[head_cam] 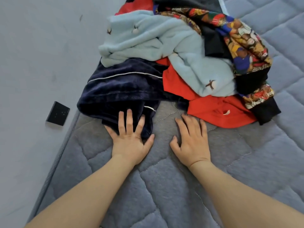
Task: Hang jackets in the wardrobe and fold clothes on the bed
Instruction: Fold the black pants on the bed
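Navy velour garment [118,89]: soft, limp, plush, likely light; hem under flat, spread left hand [130,139]. Right hand [192,142] splayed on bed [164,186], gripping nothing. Best hold: hem corners.

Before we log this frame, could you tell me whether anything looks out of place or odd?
Only the clothes: an unfolded heap on the mattress, the navy velvet garment drooping over its left edge under the left hand. The right hand rests on bare mattress.
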